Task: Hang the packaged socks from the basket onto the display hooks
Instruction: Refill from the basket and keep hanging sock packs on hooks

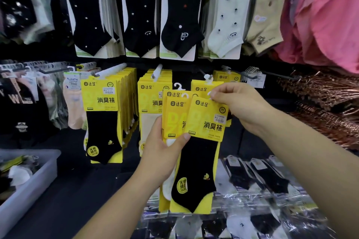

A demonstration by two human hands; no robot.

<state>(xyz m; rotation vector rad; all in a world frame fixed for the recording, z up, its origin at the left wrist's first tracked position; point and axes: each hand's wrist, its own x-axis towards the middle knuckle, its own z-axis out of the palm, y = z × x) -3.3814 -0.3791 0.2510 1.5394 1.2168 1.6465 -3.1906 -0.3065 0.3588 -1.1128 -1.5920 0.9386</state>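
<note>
Several sock packs (173, 116) gripped by left hand (165, 149); front pack (196, 170) pinched at top by right hand (240, 103); hanger to be slid onto hook (208, 78) just above.

A pile of copper-coloured hangers (326, 103) is stacked in layers. Directly above it hang pink garments (320, 15). Higher and to its left, black, cream and tan ankle socks on white cards (180, 15) hang in a row. Below it, to its left, clear-wrapped sock bundles (260, 178) lie overlapping.
</note>
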